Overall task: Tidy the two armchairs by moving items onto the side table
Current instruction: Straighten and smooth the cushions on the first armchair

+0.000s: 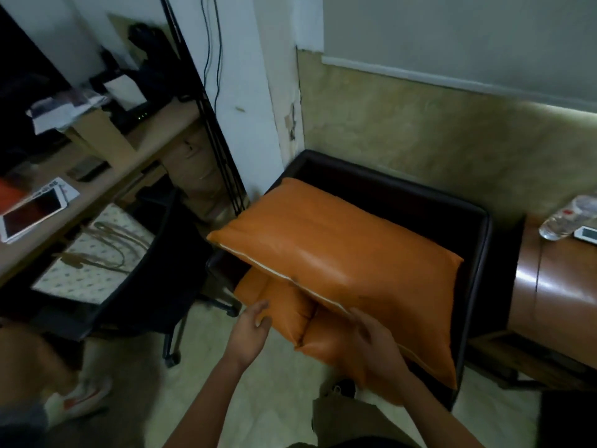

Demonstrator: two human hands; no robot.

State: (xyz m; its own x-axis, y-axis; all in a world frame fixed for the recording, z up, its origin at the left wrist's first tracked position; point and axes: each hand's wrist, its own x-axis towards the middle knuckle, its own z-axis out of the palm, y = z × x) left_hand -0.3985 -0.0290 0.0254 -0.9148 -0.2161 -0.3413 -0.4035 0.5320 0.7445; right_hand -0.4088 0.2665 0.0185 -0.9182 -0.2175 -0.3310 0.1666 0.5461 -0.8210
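**While both cushions still sit on the armchair, the tidying looks barely begun**

Although the side table (pixel 555 279) off to the right of the fingers already carries a water bottle (pixel 563 221) and a small white device (pixel 586 235), nothing from the chairs seems to have reached it yet, so I judge the task to be at an early stage. Beyond the fingertips stands the dark armchair (pixel 420 202), and across its seat lies the large orange cushion (pixel 342 253), tilted, its zipped edge running down toward the right hand. Under that edge, between the two hands, a smaller orange cushion (pixel 277 302) pokes out over the chair's front. The right hand (pixel 376 342) is at the zipped edge with fingers curled loosely; it is blurred, and I cannot tell whether it actually grips the cushion. The left hand (pixel 253 328) hovers just left of the smaller cushion, fingers spread and holding nothing, close to its corner but seemingly not touching. Only one armchair is in view, so the state of the second cannot be judged, and both cushions remain to be dealt with
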